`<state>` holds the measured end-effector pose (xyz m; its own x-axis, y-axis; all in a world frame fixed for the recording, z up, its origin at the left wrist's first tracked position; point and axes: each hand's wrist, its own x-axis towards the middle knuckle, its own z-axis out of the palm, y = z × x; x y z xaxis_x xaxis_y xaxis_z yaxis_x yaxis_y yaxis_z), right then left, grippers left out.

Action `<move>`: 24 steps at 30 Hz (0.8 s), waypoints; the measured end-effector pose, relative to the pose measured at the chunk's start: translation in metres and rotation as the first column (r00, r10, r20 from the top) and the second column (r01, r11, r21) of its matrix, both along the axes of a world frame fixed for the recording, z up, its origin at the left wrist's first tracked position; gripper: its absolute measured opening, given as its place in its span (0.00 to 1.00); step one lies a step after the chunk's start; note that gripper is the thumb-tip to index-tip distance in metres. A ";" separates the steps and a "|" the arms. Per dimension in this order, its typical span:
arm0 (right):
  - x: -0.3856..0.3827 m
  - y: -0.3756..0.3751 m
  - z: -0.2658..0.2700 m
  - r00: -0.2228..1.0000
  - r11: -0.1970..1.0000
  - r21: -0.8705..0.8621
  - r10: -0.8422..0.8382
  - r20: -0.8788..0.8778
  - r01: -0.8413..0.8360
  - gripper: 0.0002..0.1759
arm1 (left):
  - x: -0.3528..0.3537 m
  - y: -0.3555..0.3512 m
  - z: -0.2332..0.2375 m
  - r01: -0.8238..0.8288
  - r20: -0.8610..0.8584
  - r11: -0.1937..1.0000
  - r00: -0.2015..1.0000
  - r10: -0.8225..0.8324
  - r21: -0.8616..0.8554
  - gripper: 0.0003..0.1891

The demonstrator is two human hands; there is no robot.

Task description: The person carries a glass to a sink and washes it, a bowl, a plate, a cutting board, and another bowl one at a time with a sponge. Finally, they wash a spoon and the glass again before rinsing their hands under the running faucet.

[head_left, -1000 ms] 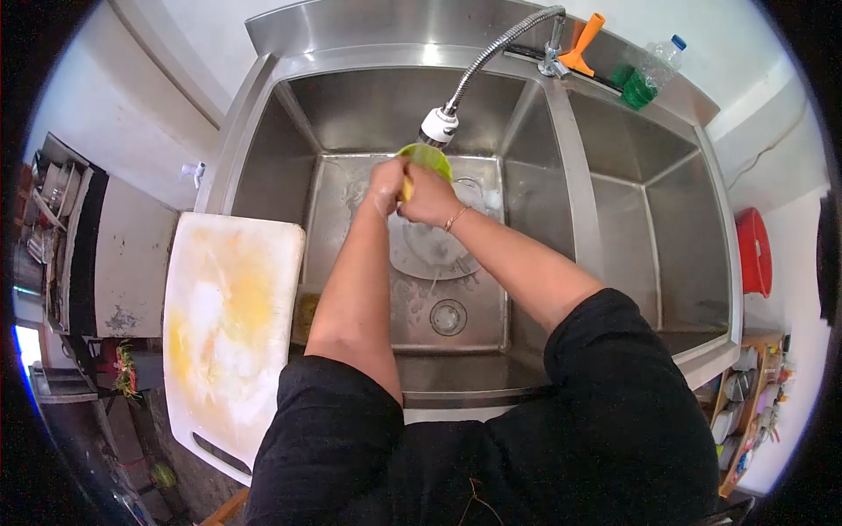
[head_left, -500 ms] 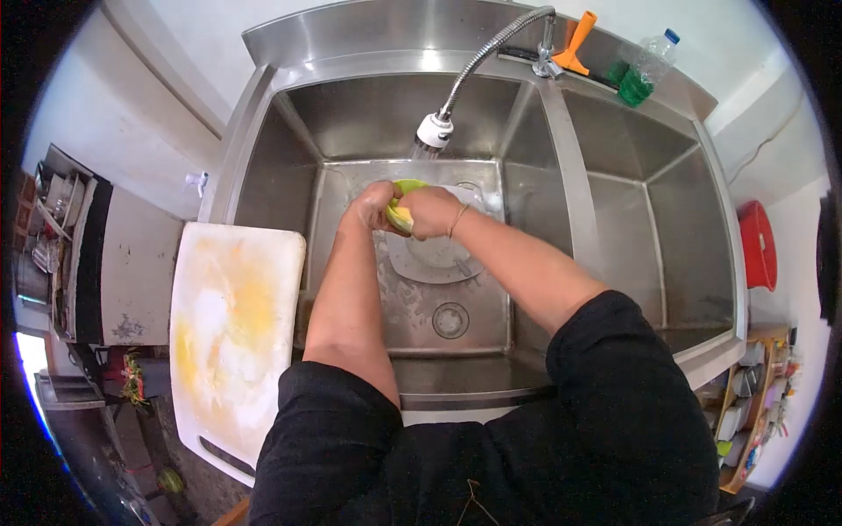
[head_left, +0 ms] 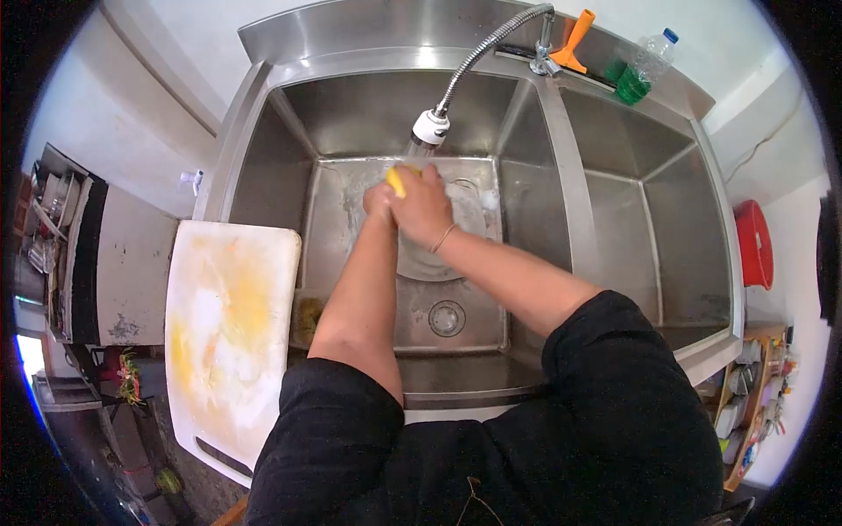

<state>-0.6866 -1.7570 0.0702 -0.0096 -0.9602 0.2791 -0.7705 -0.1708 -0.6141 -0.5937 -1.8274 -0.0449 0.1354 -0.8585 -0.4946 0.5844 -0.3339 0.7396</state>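
Observation:
My hands meet in the left sink basin [head_left: 289,167], just under the white tap head [head_left: 430,130]. A yellow sponge [head_left: 396,181] shows between the fingers of my right hand [head_left: 425,209], which is closed over it. Behind it my left hand [head_left: 377,202] is curled round a small green bowl [head_left: 412,167], now mostly hidden, with only a thin yellow-green edge showing. Below my wrists a pale round plate or lid [head_left: 430,263] lies on the basin floor, partly covered by my right arm.
A stained white cutting board [head_left: 232,324] leans at the left. The drain [head_left: 447,317] is near the basin's front, and a dull yellowish pad [head_left: 307,316] sits by the left wall. At the back stand an orange-handled squeegee [head_left: 574,44] and a bottle of green liquid [head_left: 645,70].
Both hands have shifted slightly up and left, closer under the tap. The bowl has turned, so its inside no longer shows, while more of the yellow sponge is visible on top.

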 end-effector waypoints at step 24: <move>-0.045 -0.010 -0.061 0.671 0.605 0.781 0.517 -0.531 0.151 0.22 | -0.050 0.090 0.083 0.313 0.233 -0.276 -0.929 -0.287 0.909 0.21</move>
<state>-0.7312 -1.7674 0.0091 0.0508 -0.7550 -0.6538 -0.9887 -0.1306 0.0739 -0.6439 -1.7374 0.0377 -0.2974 -0.2559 -0.9198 -0.7928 0.6030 0.0886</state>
